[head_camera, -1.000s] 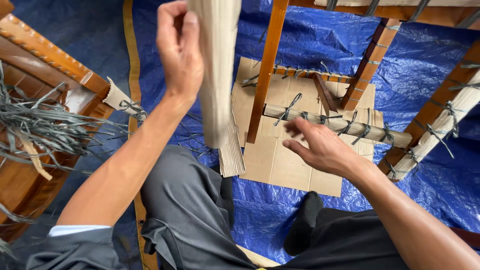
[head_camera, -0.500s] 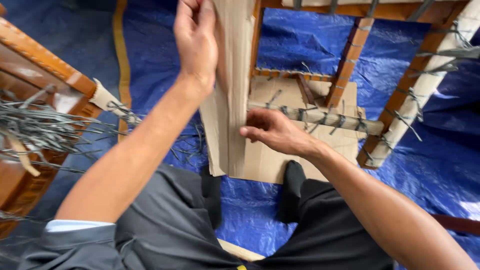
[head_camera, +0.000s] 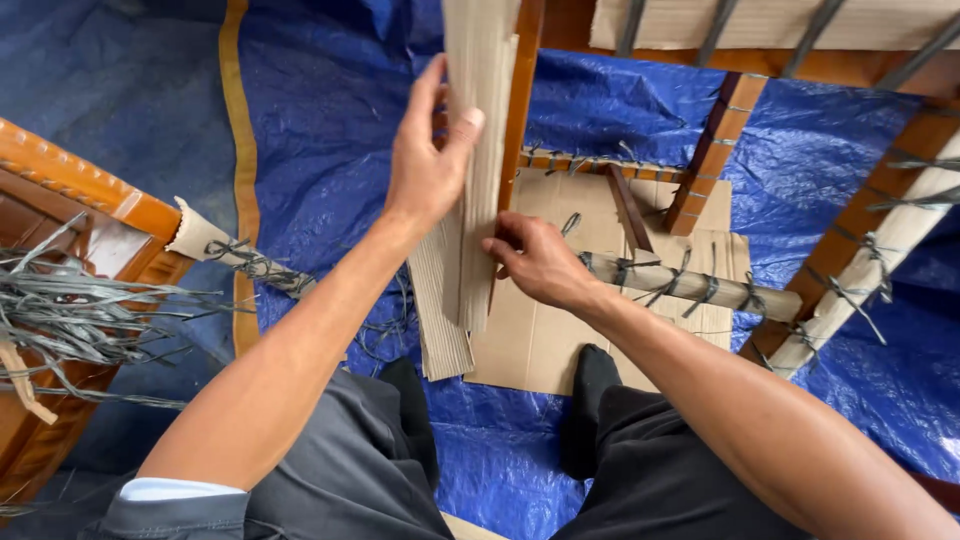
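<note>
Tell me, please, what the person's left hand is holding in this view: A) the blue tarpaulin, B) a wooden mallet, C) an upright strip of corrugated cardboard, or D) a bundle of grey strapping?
C: the left hand has its grip on the upright corrugated cardboard strip against the wooden frame leg, while the grey strapping lies apart at the far left.

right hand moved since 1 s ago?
Yes. The right hand has shifted left along the wrapped wooden rail, from near its middle to its left end, beside the upright cardboard strip that the left hand holds.
</note>
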